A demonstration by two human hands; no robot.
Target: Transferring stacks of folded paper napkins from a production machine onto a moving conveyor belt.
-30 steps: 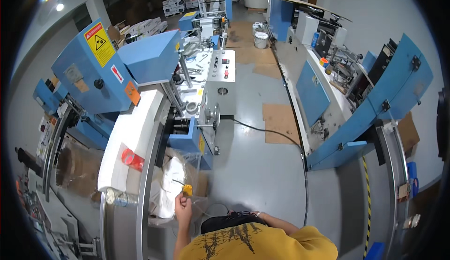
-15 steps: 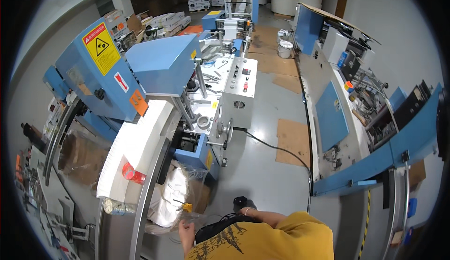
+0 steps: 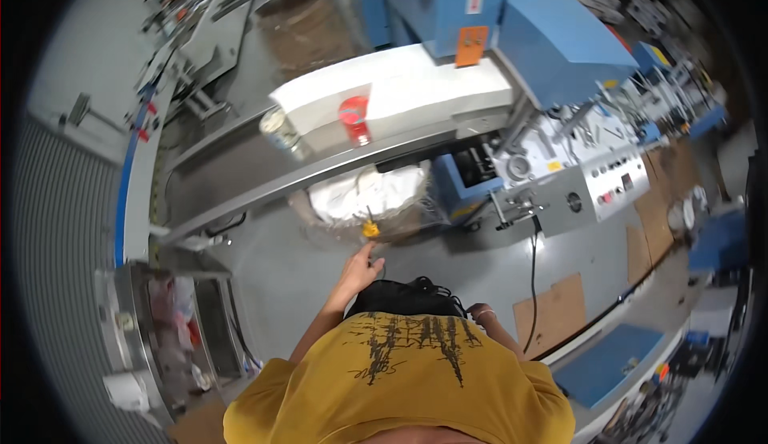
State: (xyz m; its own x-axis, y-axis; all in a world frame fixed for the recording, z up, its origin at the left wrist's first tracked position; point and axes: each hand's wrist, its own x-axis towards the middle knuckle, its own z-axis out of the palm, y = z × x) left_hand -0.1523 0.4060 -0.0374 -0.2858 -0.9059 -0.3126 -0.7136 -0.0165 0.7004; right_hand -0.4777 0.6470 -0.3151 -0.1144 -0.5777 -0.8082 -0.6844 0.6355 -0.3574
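Note:
My left hand [image 3: 360,270] reaches forward with its fingers apart and nothing seen in it. Just ahead of its fingertips is a small yellow object [image 3: 370,229], at the near rim of a plastic-lined bin [image 3: 408,230] that holds white material [image 3: 364,194]. Low by my right side is my right hand [image 3: 482,313], a light band on its wrist; its fingers are blurred and partly hidden. Beyond the bin, a long row of white sheets [image 3: 420,72] lies on a metal-railed table [image 3: 232,196], with a red cylinder [image 3: 354,122] and a pale wrapped cylinder [image 3: 282,130] against it.
A blue machine housing [image 3: 552,36] rises at the far right, above a control panel [image 3: 614,180]. A black cable [image 3: 534,284] runs across the floor past a cardboard sheet [image 3: 550,308]. To the left stands a metal cabinet [image 3: 132,340] with open shelves.
My view has swung left and down, bringing the cabinet and shutter-like wall in. My left hand now stretches forward toward the bin; my right hand stays near my body.

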